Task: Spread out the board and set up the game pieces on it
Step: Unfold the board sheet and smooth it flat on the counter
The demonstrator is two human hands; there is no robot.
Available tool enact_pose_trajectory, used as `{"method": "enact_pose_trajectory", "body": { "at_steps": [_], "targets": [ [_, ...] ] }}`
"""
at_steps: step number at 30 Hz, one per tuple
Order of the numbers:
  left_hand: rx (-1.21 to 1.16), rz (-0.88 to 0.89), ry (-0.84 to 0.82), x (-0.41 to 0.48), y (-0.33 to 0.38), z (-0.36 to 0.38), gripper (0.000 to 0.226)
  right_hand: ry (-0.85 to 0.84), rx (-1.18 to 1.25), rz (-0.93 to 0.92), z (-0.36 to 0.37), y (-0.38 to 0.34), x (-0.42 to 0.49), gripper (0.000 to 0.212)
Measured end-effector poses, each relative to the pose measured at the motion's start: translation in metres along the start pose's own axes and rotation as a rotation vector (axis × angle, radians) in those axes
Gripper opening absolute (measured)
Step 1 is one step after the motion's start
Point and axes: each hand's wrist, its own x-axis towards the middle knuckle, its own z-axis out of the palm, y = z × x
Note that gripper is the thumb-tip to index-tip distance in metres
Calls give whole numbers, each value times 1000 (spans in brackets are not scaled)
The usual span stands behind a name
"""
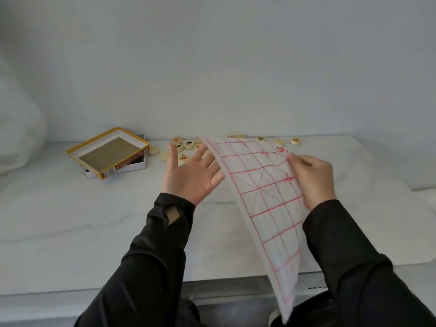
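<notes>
— Where is the board?
— The right hand point(311, 178) is gripping the thin red-gridded Chinese chess board point(264, 199), fingers pinching its edge above the white tabletop point(70, 220).
— And the left hand point(191, 175)?
— It is hovering beside, fingers splayed, holding nothing. Chess pieces point(188, 145) are lying near a yellow-edged box point(111, 152).

My work surface is a white padded surface point(94, 220) that runs back to a pale wall. On it at the far left lies an open yellow-edged box lid point(108, 151), resting tilted on its white box tray point(132, 165). Just right of that, round cream game pieces point(188, 144) lie scattered along the back edge, some showing red or black characters, some blank. 1 piece point(295, 141) sits apart at the far right of the row.
</notes>
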Motion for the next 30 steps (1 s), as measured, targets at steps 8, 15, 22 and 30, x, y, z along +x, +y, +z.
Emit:
{"method": "enact_pose_trajectory", "body": {
  "at_steps": [8, 15, 22, 30],
  "targets": [
    [371, 217, 593, 11, 8, -4, 37, 537, -260, -939, 3, -36, -12, 25],
    [347, 242, 748, 7, 16, -6, 34, -59, -635, -1225, 53, -7, -36, 39],
    [428, 329, 940, 8, 34, -12, 36, -732, -1025, -487, 58, 25, -40, 44],
    [1583, 120, 619, 10, -5, -5, 24, -546, -782, -366, 51, 18, -31, 41]
  ]
}}
